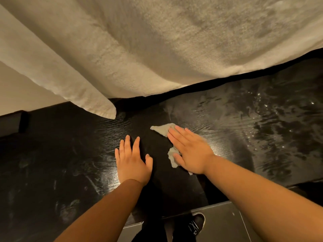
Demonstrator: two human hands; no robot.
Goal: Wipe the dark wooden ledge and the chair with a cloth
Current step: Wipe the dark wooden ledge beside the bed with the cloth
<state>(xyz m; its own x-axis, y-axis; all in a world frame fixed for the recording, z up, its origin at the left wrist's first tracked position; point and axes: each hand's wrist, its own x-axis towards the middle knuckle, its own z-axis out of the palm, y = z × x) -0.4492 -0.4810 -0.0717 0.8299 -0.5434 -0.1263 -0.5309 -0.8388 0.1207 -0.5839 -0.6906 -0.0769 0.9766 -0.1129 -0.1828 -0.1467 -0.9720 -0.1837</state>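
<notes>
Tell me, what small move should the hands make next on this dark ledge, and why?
Probably slide the right hand, pressing flat on the cloth, leftward. The ledge shines with wet streaks on the right, while its left part looks dull and smudged. The left hand, flat on the wood, lies in that path.

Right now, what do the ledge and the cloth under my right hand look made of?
The ledge: dark, near-black wood, seemingly, with visible grain lines and a glossy wet sheen. The cloth: pale, nubbly fabric, likely terry or microfibre, crumpled under the flat right hand.
</notes>
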